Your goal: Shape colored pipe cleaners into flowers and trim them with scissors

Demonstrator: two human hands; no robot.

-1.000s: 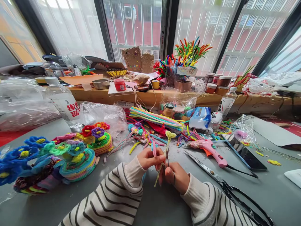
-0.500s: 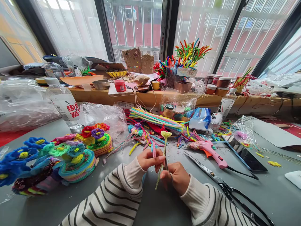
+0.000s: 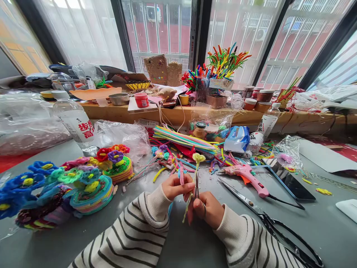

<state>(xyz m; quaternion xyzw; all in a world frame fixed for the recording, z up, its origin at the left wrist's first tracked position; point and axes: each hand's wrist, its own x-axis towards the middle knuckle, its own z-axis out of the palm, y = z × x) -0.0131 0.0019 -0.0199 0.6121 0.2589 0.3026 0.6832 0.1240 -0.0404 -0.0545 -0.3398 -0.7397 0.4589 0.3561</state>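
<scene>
My left hand (image 3: 178, 187) pinches the thin green stem of a small pale-yellow pipe cleaner flower (image 3: 199, 158), which stands upright above the fingers. The stem's fuzzy lower end (image 3: 185, 213) hangs down between my hands. Closed around a small pair of scissors, my right hand (image 3: 211, 209) keeps the narrow metal blades (image 3: 197, 182) pointing up, right beside the stem. My fingers hide most of the handles. Just behind my left fingertips shows a pink and blue fuzzy piece (image 3: 181, 175); whether I hold it, I cannot tell.
Large scissors (image 3: 251, 204), a pink glue gun (image 3: 248, 178) and a phone (image 3: 290, 182) lie to the right. Colourful fuzzy flowers (image 3: 69, 176) on round bases stand at left. A pipe cleaner bundle (image 3: 184, 139) lies ahead, before a wooden ledge (image 3: 173, 114). A water bottle (image 3: 75, 119) stands back left.
The yellow flower has shifted slightly right and its stem's lower end slightly left. The small scissors' blades have shifted a little beside the stem. Both hands keep their hold.
</scene>
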